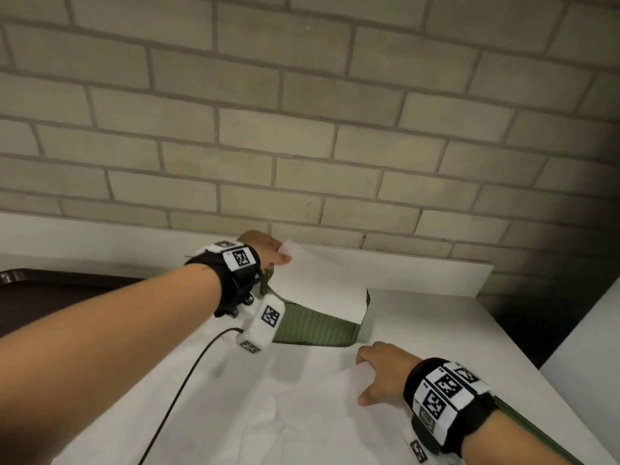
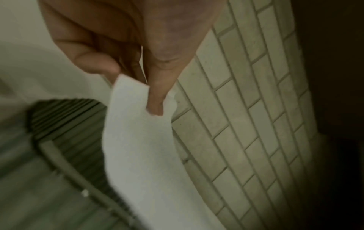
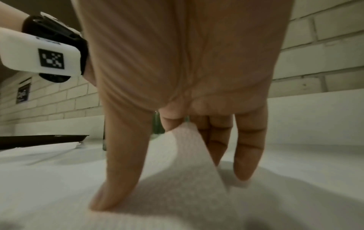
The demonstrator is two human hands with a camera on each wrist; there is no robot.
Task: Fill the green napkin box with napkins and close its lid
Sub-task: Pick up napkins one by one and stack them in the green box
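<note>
The ribbed green napkin box [image 1: 318,325] stands open on the white table, close to the brick wall. A white napkin [image 1: 328,283] lies draped over its top. My left hand [image 1: 280,255] pinches that napkin's far left corner between thumb and fingers; the left wrist view shows the pinch [image 2: 130,84], the napkin [image 2: 141,147] and the box [image 2: 67,118] underneath. Nearer to me, my right hand [image 1: 364,375] rests on loose napkins [image 1: 318,397] spread on the table. In the right wrist view a napkin [image 3: 187,147] rises between its fingers [image 3: 248,155] to the curled index finger.
A dark tray [image 1: 50,297] sits at the left edge. A black cable [image 1: 188,374] runs from my left wrist across the napkins. A green strip [image 1: 530,431] shows under my right forearm. A white ledge [image 1: 436,273] runs along the wall. The table ends at a dark gap [image 1: 520,320] on the right.
</note>
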